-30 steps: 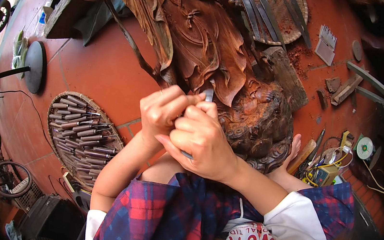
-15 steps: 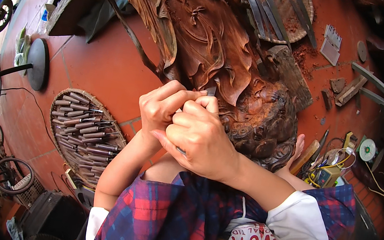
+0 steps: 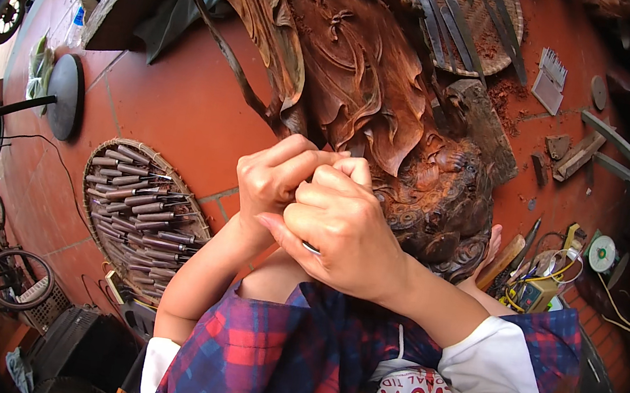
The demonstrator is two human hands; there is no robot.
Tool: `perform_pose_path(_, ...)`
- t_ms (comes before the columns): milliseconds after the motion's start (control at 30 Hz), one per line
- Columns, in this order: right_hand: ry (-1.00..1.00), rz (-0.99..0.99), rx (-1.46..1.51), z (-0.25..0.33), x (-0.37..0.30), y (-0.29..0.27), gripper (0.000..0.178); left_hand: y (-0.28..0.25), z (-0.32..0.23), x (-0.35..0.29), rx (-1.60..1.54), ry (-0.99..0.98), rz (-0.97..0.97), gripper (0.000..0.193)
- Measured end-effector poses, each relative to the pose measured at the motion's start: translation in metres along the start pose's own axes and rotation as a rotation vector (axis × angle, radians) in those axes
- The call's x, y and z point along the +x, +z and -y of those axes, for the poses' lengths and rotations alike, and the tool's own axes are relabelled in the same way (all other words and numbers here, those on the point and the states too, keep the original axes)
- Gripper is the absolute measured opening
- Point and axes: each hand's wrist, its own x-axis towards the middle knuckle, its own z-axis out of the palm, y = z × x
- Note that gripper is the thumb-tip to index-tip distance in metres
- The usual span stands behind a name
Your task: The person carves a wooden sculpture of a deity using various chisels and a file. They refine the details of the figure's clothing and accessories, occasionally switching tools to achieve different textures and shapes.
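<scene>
A large brown wood carving with flowing robe folds lies in front of me, its ornate dark base toward me. Both my hands are closed, side by side, against the lower edge of the robe. My right hand is wrapped round a narrow metal blade, whose end peeks out below the fist. My left hand presses up to the right one, fingers curled at the blade's front. The fingers hide most of the blade and the spot where it meets the wood.
A woven basket of wooden-handled carving tools stands at left. Flat metal strips lie on a round woven tray at the far right. Wooden blocks, cords and a round black stand base are on the tiled floor.
The view has shifted slightly, so the carving appears a little farther right. Both hands stay closed together at the robe's edge; the blade's front tip, visible before, is now hidden.
</scene>
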Motion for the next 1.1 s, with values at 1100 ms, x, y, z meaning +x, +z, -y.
perform_pose_path(1100, -0.130, 0.317, 0.110, 0.012, -0.014, -0.047, 0.042, 0.006, -0.010, -0.013, 0.075, 0.318, -0.148, 0.014)
